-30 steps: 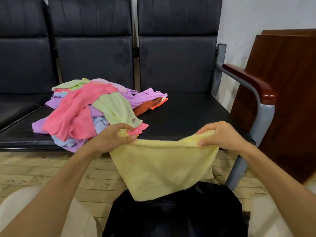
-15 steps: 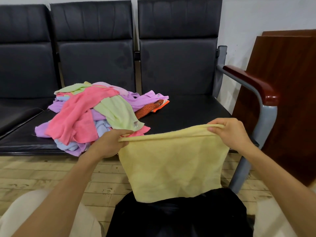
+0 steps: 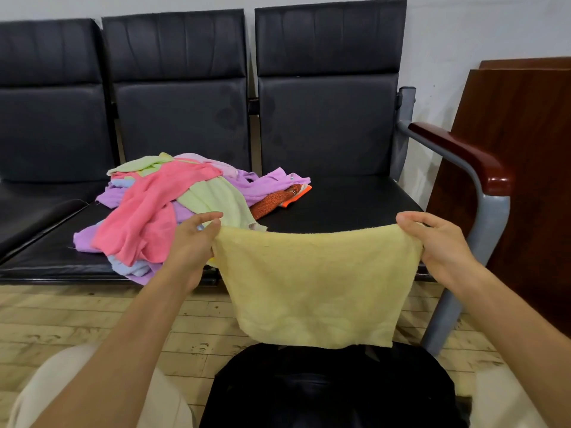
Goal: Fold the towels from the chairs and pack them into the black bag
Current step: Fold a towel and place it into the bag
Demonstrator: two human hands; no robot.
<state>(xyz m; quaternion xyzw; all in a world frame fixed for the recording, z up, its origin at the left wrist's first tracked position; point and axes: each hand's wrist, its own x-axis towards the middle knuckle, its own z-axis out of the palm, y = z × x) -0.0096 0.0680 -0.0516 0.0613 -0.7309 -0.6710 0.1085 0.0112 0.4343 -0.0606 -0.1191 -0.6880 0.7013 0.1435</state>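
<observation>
The yellow towel (image 3: 315, 288) hangs in the air in front of the person, spread to its full width. Its top edge is pulled nearly straight between the two hands and its lower edge hangs loose just above the black bag (image 3: 333, 393). Held this way the cloth drops flat and square, which looks like the set-up for a first fold, corner to corner. Keeping it over the bag should also make the drop short once it is folded.

The left hand (image 3: 191, 245) pinches the upper left corner between thumb and curled fingers. The right hand (image 3: 438, 245) pinches the upper right corner the same way, thumb on the near face and fingers wrapped behind. Neither hand has hold of anything else, and both grip only the very edge, so most of the towel hangs free.

The bag sits low between the person's knees. Whether its mouth is open, or anything is inside, cannot be told from here.

Behind the left hand, a pile of towels (image 3: 197, 193) lies loose and unfolded on the middle seat of the row of black chairs (image 3: 346, 199). A pink towel (image 3: 148, 217) lies across the top, with pale green, purple, blue and orange ones around and under it. Judging by that heap, most of the job is ahead.

The seat on the right, behind the stretched towel, has a grey-framed armrest (image 3: 463, 156) with a dark red pad. A wooden board (image 3: 525, 168) leans against the wall beside it, and pale planks make up the floor (image 3: 77, 316) below
</observation>
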